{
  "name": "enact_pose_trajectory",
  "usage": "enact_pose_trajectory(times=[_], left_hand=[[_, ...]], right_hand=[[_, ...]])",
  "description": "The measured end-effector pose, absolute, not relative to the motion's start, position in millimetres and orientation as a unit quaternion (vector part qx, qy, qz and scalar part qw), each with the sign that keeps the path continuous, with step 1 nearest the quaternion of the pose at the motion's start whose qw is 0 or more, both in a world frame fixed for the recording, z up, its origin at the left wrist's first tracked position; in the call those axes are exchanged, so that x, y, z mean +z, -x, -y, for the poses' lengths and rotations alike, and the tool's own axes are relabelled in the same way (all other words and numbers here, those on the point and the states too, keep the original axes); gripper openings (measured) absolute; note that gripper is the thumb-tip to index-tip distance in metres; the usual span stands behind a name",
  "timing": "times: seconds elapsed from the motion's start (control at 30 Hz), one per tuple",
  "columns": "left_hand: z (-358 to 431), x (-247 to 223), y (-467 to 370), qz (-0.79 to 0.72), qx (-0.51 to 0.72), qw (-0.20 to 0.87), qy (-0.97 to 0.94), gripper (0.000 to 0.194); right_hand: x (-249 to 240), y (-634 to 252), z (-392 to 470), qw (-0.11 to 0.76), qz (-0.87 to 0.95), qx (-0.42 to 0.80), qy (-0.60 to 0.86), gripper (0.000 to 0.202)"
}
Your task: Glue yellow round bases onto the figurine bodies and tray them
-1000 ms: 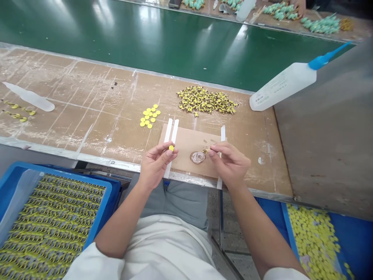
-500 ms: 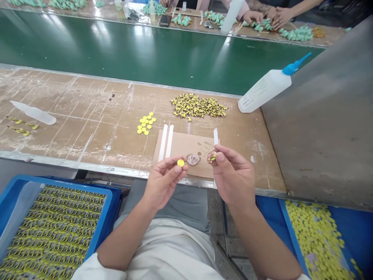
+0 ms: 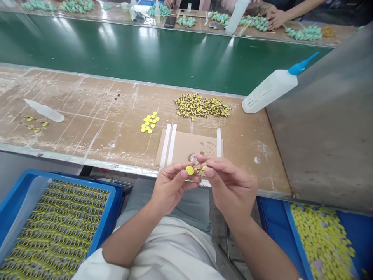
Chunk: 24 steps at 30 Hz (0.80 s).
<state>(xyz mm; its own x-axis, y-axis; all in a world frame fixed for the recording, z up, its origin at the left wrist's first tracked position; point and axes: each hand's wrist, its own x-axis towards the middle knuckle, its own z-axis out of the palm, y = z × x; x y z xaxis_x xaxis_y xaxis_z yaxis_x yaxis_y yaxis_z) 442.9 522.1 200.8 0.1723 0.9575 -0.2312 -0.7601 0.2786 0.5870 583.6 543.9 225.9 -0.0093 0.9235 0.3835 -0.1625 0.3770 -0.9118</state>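
Between the thumb and fingers of my left hand [image 3: 169,186] is a round yellow disc [image 3: 190,170], its flat face toward me. My right hand [image 3: 231,184] pinches a small yellow-and-black piece [image 3: 203,169] whose dark end points at the disc's right edge; whether they touch I cannot tell. Just behind my fingertips, partly hidden, a round blob of clear glue [image 3: 193,158] lies on a cardboard sheet [image 3: 186,142] with white strips. Several loose yellow discs [image 3: 150,121] lie to the left. Beyond the sheet is a heap of small yellow-and-black pieces [image 3: 202,105].
A white bottle with blue nozzle [image 3: 271,91] leans against the metal panel [image 3: 326,128] at right. Blue trays with assembled pieces [image 3: 58,225] and yellow discs [image 3: 323,237] flank me below the table. A green conveyor belt [image 3: 131,50] runs behind; co-workers' hands [image 3: 276,18] are beyond it.
My hands have come together. The right hand has moved left, bringing the small yellow-and-black piece from over the sheet's right side to the edge of the disc in my left hand.
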Motion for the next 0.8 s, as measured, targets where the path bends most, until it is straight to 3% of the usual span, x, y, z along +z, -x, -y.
enact_pose_trajectory(times=[0.8], left_hand=[[-520.4, 203.8, -445.2, -0.319, 0.569, 0.738, -0.173, 0.026]], right_hand=[[228.7, -580.4, -543.0, 0.607, 0.601, 0.377, 0.358, 0.019]])
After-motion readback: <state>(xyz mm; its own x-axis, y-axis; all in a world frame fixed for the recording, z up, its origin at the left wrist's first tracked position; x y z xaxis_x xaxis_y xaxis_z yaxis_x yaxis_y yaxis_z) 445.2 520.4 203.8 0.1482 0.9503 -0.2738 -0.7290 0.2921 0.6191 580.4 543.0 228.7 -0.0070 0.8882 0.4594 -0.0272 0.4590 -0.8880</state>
